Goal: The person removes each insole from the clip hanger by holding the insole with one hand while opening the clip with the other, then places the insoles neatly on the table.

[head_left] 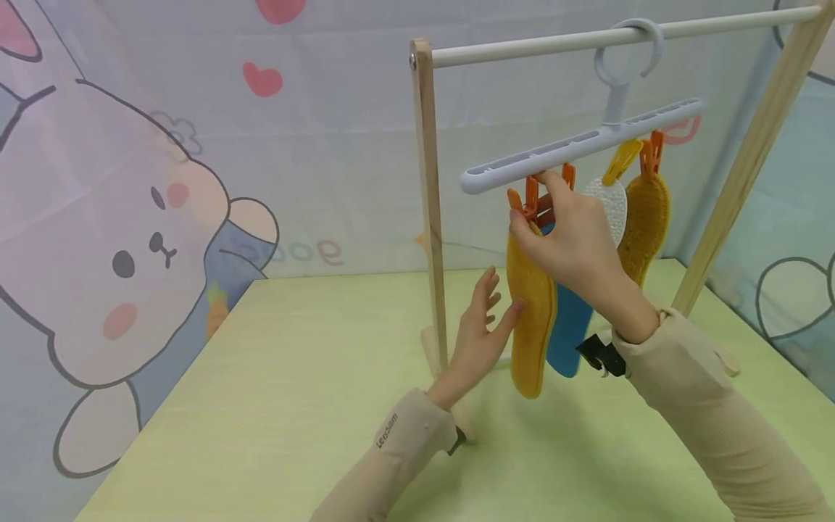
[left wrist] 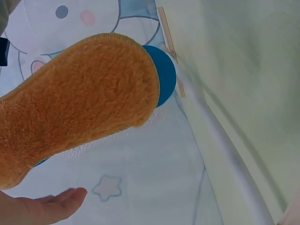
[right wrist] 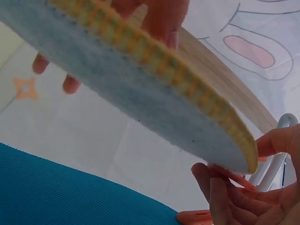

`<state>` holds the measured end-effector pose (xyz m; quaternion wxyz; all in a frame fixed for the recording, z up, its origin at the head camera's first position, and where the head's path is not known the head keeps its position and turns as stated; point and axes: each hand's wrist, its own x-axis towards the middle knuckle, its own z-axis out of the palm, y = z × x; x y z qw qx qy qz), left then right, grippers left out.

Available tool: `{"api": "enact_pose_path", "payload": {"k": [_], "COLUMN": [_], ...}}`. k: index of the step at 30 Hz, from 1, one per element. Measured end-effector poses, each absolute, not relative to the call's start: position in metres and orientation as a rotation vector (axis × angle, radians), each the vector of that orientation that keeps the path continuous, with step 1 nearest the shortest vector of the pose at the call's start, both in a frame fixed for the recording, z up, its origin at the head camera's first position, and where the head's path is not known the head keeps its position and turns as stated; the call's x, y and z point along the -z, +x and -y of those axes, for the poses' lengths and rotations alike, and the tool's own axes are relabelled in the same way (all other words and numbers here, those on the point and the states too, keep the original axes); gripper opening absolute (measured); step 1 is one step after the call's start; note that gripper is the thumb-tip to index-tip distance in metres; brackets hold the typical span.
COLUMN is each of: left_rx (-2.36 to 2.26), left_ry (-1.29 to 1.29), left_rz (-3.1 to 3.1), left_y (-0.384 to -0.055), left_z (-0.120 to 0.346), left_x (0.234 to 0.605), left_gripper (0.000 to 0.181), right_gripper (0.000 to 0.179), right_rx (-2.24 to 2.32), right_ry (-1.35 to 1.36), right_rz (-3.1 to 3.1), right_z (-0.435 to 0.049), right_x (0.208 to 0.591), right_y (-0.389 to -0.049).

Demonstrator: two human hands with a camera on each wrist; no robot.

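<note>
Pinched between the thumb and fingers of my right hand (head_left: 580, 235) is an orange clothespin (head_left: 531, 194) at the top of the nearest insole (head_left: 531, 319). This orange-yellow insole hangs toe down; the left wrist view shows its fuzzy face (left wrist: 89, 89). My left hand (head_left: 475, 341) is held beside it with extended fingers, the thumb right at its edge. Behind hangs a blue insole (head_left: 569, 333), partly covered by the right hand. A white insole (head_left: 615, 206) under a yellow clothespin (head_left: 622, 161) and a brownish-orange insole (head_left: 646, 225) under orange clothespins (head_left: 651, 154) follow along the hanger (head_left: 574, 148).
The grey hanger hooks over the white crossbar (head_left: 522, 51) of a rack with wooden posts (head_left: 428, 188). The rack stands on a pale green table (head_left: 313, 377). A cloth backdrop with a rabbit drawing (head_left: 143, 239) rises behind and at the sides.
</note>
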<state>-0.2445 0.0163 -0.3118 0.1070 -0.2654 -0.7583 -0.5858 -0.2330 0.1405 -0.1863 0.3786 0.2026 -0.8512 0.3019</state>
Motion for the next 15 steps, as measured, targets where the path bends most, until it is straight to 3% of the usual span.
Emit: {"api": "enact_pose_path", "payload": {"k": [15], "left_rx": [1.912], "left_ry": [-0.921], "left_rz": [2.158], "left_y": [-0.2457], "left_z": [-0.0243], "left_x": [0.3085], "left_gripper": [0.054], "right_gripper": [0.032], "right_rx": [-0.873], "right_ry": [0.513], "right_rz": [2.09], "right_z": [-0.1488], "right_x": [0.1829], "right_y": [-0.222]}}
